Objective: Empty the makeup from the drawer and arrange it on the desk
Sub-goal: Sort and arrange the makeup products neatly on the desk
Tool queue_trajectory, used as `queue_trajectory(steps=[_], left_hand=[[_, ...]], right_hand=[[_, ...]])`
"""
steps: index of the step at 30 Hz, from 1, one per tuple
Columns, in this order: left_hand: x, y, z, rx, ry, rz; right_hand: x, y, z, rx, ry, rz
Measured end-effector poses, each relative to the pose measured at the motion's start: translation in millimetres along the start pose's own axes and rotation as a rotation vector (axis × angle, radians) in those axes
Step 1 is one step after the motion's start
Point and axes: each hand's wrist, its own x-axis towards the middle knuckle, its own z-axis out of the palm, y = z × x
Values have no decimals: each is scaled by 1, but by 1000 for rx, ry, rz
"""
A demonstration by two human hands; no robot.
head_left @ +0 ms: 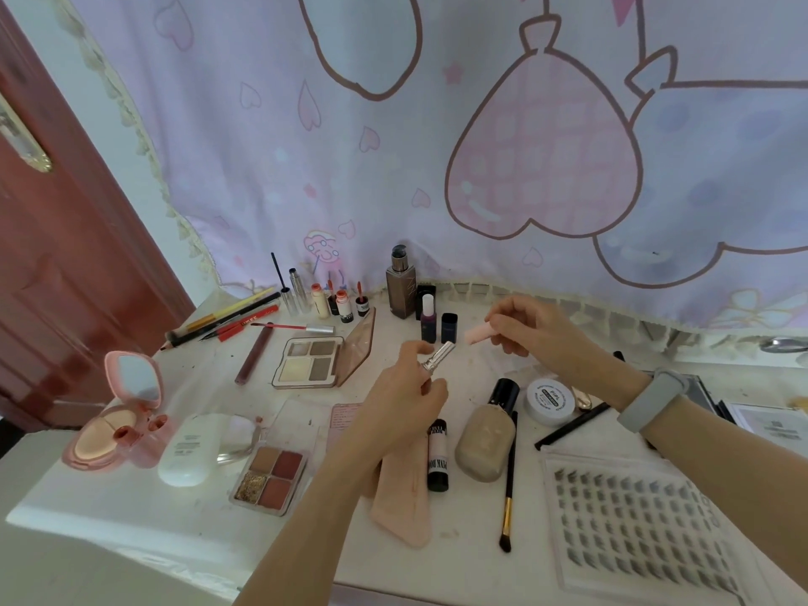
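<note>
While your left hand (409, 389) grasps the shiny silver lipstick tube (438, 357) at frame centre, tilted up-right above the bench (131, 509), your right hand (531, 328) pinches its pale pink cap (477, 334) just right, open end facing the tube.

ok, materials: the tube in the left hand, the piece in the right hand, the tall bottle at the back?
Tube in the left hand: looks like polished metal or metallised plastic, with a bright silver sheen.
Pink piece in the right hand: probably matte plastic; pale, no glare, somewhat blurred.
Tall bottle: seems to be translucent smoky glass or hard plastic, with a dark glossy pump top.
</note>
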Motion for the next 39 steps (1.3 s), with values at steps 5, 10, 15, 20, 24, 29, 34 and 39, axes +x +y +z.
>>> queue_trajectory(steps=[5,10,15,20,24,29,34,39], left_hand=[[7,-1,-5,-198,71,-87],[23,4,-2,-255,201,-27],[33,0,5,-16,239,-12],[38,-8,7,-43,292,-88],[42,-12,9,-22,315,-118],[48,-19,14,21,323,-143],[49,-17,14,16,353,-135],[49,-17,14,41,373,-160]], right_hand=[[6,12,-4,412,124,203],[10,11,-1,298,83,209],[12,10,7,45,93,140],[14,21,8,14,-25,215],[17,25,12,-110,-85,205],[24,26,20,-137,-31,91],[28,31,21,-307,129,-84],[27,34,31,-439,35,-78]])
